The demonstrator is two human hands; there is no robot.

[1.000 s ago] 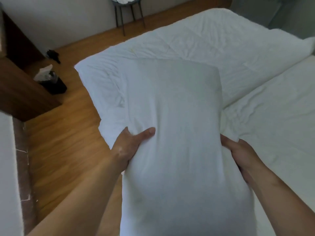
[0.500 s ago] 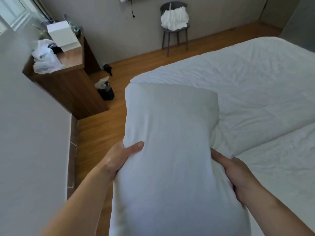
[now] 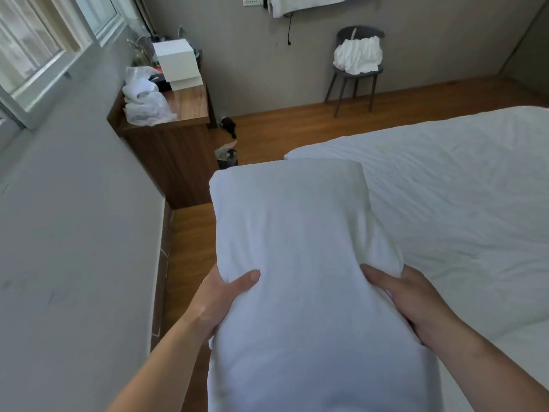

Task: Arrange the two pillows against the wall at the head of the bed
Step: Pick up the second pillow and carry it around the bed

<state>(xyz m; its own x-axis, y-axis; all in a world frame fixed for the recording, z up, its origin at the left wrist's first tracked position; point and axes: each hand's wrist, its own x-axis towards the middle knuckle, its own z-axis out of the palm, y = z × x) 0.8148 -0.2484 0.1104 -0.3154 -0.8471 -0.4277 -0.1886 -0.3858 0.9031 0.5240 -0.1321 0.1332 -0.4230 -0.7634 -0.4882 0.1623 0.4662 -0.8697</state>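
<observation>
I hold a white pillow (image 3: 300, 263) lengthwise in front of me, above the left edge of the bed (image 3: 460, 203). My left hand (image 3: 225, 295) grips its left side, thumb on top. On the other side my right hand (image 3: 407, 295) clasps it, fingers pressed into the cover. The bed carries a white duvet. A grey wall (image 3: 74, 248) runs along my left. I see no second pillow.
A wooden desk (image 3: 169, 144) with a white box and plastic bags stands against the left wall under a window. A small black bin (image 3: 227, 157) sits on the wood floor beside it. A grey chair (image 3: 355, 66) with white cloth stands at the far wall.
My view has swung up and left, bringing the left wall, window, desk and chair into sight. The pillow stays gripped in both hands and has shifted slightly right in the view.
</observation>
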